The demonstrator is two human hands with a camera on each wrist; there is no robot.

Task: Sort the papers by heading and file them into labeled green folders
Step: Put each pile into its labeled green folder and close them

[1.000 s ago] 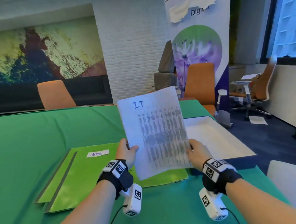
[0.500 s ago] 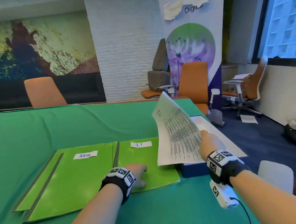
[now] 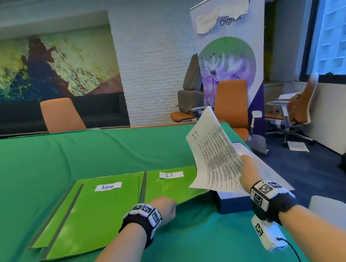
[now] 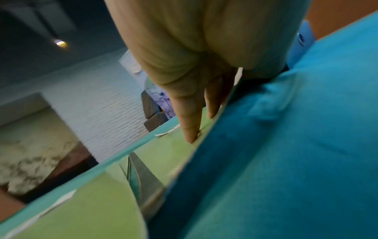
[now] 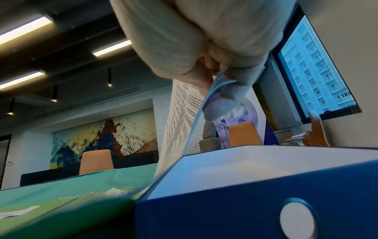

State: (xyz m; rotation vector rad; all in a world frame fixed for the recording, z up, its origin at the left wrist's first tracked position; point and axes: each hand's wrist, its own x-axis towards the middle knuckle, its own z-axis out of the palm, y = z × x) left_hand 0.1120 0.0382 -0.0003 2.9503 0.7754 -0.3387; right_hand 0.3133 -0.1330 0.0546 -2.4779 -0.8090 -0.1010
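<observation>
A printed paper (image 3: pixel 215 160) headed "I.T" stands tilted above the blue box, pinched at its lower right by my right hand (image 3: pixel 248 169). In the right wrist view the thumb and fingers clamp the sheet (image 5: pixel 180 121). Two green folders lie side by side on the green table: one labeled "Admin" (image 3: pixel 92 211) on the left, one labeled "I.T" (image 3: pixel 167 187) on the right. My left hand (image 3: pixel 166 208) is at the near edge of the I.T folder. Its fingers (image 4: pixel 190 122) lie on top of the cover with the thumb under the edge, and the cover is slightly raised.
A blue box (image 3: pixel 232 205) with a white inside sits right of the I.T folder, under the paper. Green cloth (image 3: pixel 49 167) covers the table. Orange chairs (image 3: pixel 61 114) and a banner (image 3: pixel 231 67) stand beyond it. A white chair back (image 3: pixel 330 208) is at my lower right.
My left hand let go of the paper, dropped to the I.T folder and took its near edge. My right hand swung the paper to the right, uncovering the I.T folder.
</observation>
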